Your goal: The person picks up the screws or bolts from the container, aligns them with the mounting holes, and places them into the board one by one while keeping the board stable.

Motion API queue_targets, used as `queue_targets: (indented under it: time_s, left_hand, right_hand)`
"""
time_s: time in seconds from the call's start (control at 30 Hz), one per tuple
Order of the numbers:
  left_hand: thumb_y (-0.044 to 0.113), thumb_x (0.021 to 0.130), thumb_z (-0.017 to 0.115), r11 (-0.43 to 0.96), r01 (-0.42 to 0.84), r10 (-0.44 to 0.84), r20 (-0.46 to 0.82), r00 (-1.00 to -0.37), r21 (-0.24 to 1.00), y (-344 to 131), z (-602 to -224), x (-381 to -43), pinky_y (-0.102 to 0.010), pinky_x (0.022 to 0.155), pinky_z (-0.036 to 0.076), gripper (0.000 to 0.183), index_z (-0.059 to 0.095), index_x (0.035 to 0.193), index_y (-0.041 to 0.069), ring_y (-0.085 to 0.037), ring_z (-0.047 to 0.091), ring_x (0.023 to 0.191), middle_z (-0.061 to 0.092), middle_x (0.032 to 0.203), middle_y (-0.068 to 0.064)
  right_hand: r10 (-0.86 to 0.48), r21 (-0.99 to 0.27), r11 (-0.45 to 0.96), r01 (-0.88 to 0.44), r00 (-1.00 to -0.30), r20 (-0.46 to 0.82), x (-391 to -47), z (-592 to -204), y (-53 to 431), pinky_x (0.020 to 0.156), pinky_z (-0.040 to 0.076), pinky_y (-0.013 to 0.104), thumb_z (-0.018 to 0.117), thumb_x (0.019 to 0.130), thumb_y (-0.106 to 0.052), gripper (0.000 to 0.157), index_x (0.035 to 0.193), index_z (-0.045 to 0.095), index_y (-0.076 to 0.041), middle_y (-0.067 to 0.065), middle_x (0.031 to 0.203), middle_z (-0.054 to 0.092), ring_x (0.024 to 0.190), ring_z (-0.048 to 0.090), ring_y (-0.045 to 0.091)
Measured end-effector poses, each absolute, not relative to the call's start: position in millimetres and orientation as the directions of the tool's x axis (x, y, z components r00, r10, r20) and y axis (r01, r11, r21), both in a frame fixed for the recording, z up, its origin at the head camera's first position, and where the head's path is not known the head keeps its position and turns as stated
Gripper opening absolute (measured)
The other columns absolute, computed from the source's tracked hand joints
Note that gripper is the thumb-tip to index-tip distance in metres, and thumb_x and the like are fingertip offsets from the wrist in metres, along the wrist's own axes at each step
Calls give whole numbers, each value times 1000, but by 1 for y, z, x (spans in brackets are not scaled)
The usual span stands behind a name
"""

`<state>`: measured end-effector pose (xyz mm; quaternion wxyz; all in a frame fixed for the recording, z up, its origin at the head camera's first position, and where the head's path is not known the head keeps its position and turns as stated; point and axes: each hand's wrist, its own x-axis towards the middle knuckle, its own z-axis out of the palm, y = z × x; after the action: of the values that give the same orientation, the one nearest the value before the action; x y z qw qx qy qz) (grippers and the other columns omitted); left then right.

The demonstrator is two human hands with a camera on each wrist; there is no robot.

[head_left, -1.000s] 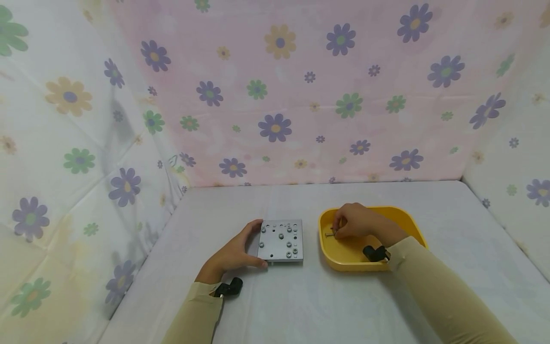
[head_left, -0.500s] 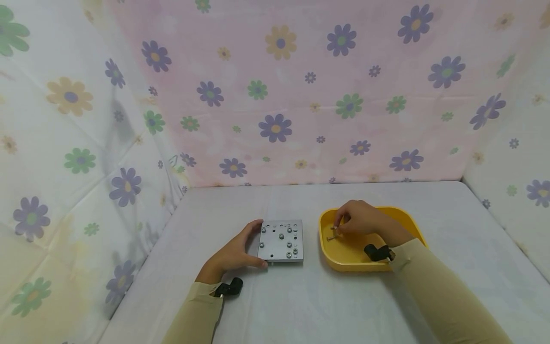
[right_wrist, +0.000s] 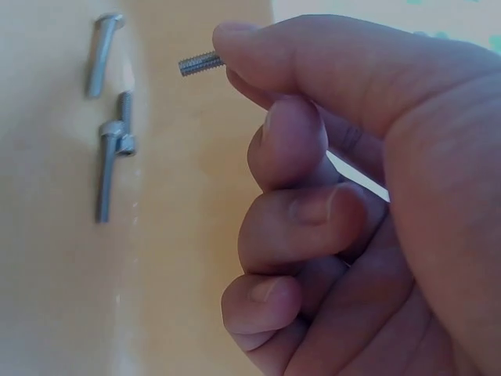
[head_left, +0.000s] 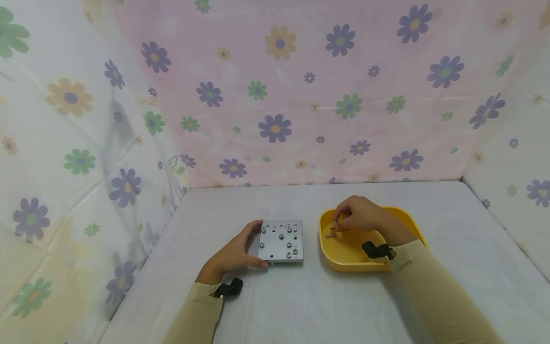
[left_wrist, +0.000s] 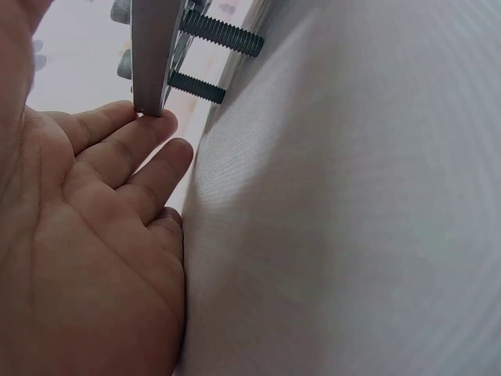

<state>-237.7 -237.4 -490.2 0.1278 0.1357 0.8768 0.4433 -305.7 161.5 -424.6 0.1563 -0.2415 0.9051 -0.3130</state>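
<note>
Pinches a screw (right_wrist: 199,63) in right grip (head_left: 363,216), apparently mid-fetch, steadies metal plate (head_left: 275,243) with spread left grip (head_left: 233,252), probably needs a leftward lift.

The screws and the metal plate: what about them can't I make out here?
- Held screw: its head is hidden by the right hand's thumb and fingers in the right wrist view, so its full length can't be told.
- Metal plate: its underside faces away in the head view; the left wrist view's top edge cuts most of it off.
- Yellow tray: the right hand and forearm cover part of its floor in the head view.
</note>
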Motion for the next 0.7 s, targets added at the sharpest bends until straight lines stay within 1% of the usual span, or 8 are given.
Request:
queue_targets:
  time_s: [0.17,0.37,0.57,0.7]
  left_hand:
    - [41,57,102,567,128,352,-99,-931,813,-238,-491,-238,-53,130,12,129,28,162,29,-19,21,159,34,166,11]
    - [42,58,101,570,127,353,-103,-930,812,-237,-490,-237,-54,130,12,130,27,163,28,-19,20,160,32,167,10]
    - [41,58,101,567,125,352,-102,-930,815,-237,-491,-238,-54,130,11,129,27,162,31,-19,19,160,32,167,11]
    - [41,59,101,566,126,355,-103,-929,815,-237,-491,-238,-53,130,11,129,26,163,30,-19,20,160,32,167,11]
  right_hand:
    - [-531,-673,658,-337,-842,-97,-303,-422,159,57,45,25,80,90,-23,12,99,80,-16,0,75,70,66,58,17]
    - [-514,-704,637,-315,-854,-83,-299,-420,155,57,44,24,80,91,-23,13,101,80,-15,2,75,68,66,55,17]
    - [-485,-717,631,-298,-872,-64,-294,-417,151,55,41,25,80,91,-25,13,101,80,-18,2,74,63,65,52,18]
    - [-465,-730,625,-277,-883,-64,-293,-417,150,54,40,25,81,90,-26,10,99,80,-21,2,72,61,64,51,18]
